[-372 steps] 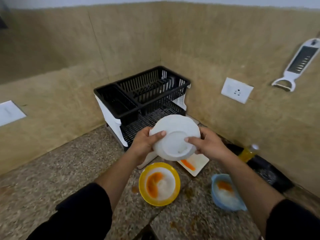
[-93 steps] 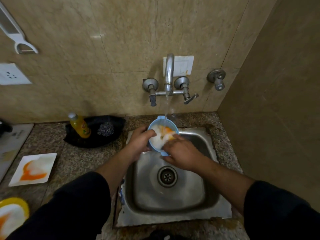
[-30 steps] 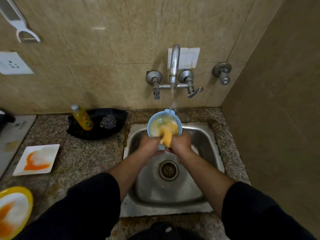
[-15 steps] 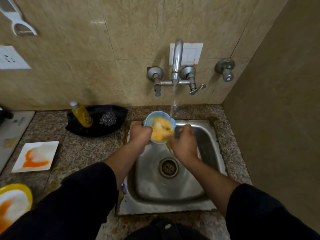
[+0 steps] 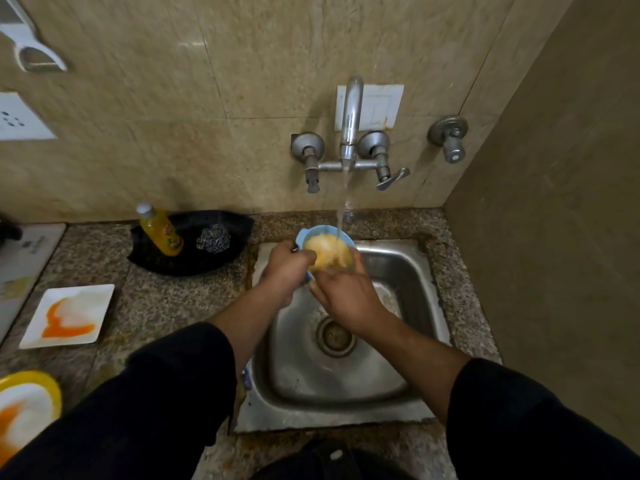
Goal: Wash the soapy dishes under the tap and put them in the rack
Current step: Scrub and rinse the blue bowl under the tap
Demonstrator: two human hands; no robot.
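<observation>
1. Nearest, on the left of the tabletop (image 5: 166, 306), a yellow-rimmed dish (image 5: 55, 393) and, farther back, a square white plate (image 5: 67, 315) wait, both smeared with orange and foam.
2. Over the sink (image 5: 412, 289) both hands meet on one thing. The left hand (image 5: 282, 268) grips the bowl's left rim, and the right hand (image 5: 346, 296) curls round its near right wall.
3. The blue bowl (image 5: 306, 237) lies just beyond the knuckles, above the sink's far edge. It is round, so it has no long axis, and its mouth tips toward the person, full of cloudy yellow water.
4. Straight above, the tap (image 5: 350, 116) drops its stream (image 5: 341, 216) inside the bowl's right rim.
5. The rinse looks unfinished. The rack is out of view, and the left hand is nearer the waiting dishes.
</observation>
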